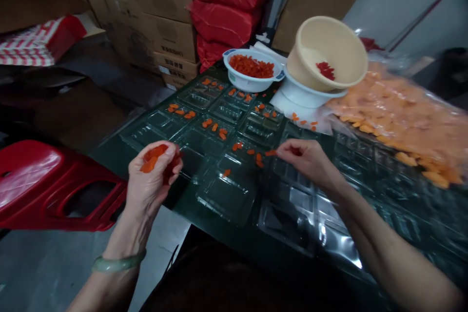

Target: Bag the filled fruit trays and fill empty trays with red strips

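My left hand (155,165) is curled around a small heap of orange pieces (151,158), held above the table's left front part. Over the middle of the table, my right hand (302,153) pinches a single orange piece (271,153) between thumb and fingertips. Beneath it lie clear plastic trays (228,195) in rows. Small groups of orange pieces (222,133) rest in the narrow ends of several trays. One loose piece (226,172) lies on the nearest tray of the middle row. What the pieces are made of, I cannot tell.
A white basin (252,83) full of orange pieces stands at the back. Beside it, a tilted cream tub (307,53) holds a few red pieces. A plastic bag of lighter orange pieces (409,112) lies right. A red stool (84,180) stands left; cardboard boxes (166,34) are stacked behind.
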Available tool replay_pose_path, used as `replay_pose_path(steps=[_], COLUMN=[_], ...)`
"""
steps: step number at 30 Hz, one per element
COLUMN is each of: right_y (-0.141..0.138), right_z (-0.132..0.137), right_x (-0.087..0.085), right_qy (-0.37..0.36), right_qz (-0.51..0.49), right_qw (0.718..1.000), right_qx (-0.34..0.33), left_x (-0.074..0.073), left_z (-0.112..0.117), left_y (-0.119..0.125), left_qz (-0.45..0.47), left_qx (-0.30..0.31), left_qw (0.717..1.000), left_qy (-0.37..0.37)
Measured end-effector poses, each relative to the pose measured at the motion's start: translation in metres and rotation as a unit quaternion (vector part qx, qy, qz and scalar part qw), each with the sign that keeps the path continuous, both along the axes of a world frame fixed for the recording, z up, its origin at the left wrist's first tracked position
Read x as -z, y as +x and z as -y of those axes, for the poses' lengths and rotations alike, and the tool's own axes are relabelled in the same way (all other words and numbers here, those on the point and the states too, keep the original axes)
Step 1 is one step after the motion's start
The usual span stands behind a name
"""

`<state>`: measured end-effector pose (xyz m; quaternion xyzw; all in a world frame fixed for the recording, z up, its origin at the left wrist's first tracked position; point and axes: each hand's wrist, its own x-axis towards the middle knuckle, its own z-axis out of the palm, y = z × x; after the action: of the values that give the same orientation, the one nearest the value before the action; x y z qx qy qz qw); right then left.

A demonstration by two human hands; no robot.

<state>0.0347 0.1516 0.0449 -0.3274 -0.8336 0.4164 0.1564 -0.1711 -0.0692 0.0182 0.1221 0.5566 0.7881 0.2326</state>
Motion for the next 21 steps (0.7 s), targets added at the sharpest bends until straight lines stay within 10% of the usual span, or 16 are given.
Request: replay_pose_path(steps=[5,14,21], right_y=[0.03,0.026,0.026], right_z=[-0.019,-0.023,-0.015], right_x=[-0.01,0.042,0.034], right_qy=[0.016,0.052,0.002], right_qz=[0.033,0.136,0.107], right_qw=[0.998,0.988,0.993], right_qx=[0.042,0.06,0.054], left_x=[0.004,0.005,0.007], left_z=[0.004,0.003,0.01], left_y=[0.006,0.015,0.012], left_qz=[-0.004,0.007,0.004], left_qx=[0.014,0.035,0.025], left_qw=[1.0,0.999,1.0], left_qy=[0.004,0.005,0.014])
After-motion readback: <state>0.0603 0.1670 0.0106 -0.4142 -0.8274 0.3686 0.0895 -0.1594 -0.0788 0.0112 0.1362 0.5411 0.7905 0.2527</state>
